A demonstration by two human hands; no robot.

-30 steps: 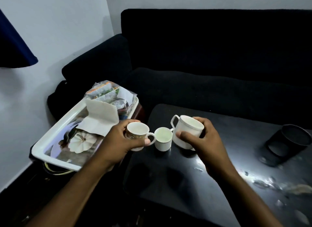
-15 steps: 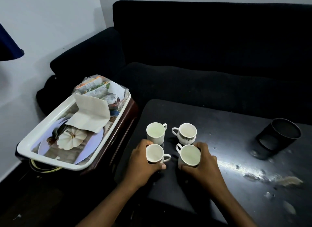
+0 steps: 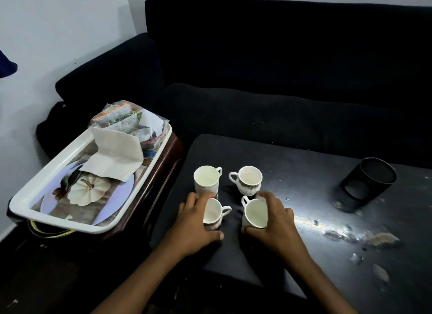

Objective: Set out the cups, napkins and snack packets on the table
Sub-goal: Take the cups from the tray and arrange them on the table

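In the head view, your left hand [image 3: 195, 222] is curling its fingers [image 3: 196, 200] around a small white ceramic cup [image 3: 214, 212] on the black tabletop [image 3: 304, 197]; your right hand [image 3: 277, 222] is wrapping a second white cup [image 3: 255, 211]. 2 more white cups [image 3: 207, 178] are standing just beyond.

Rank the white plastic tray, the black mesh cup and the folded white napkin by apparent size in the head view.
1. White plastic tray, clearly largest.
2. Folded white napkin.
3. Black mesh cup; it looks slightly smaller than the napkin, but that is unsure.
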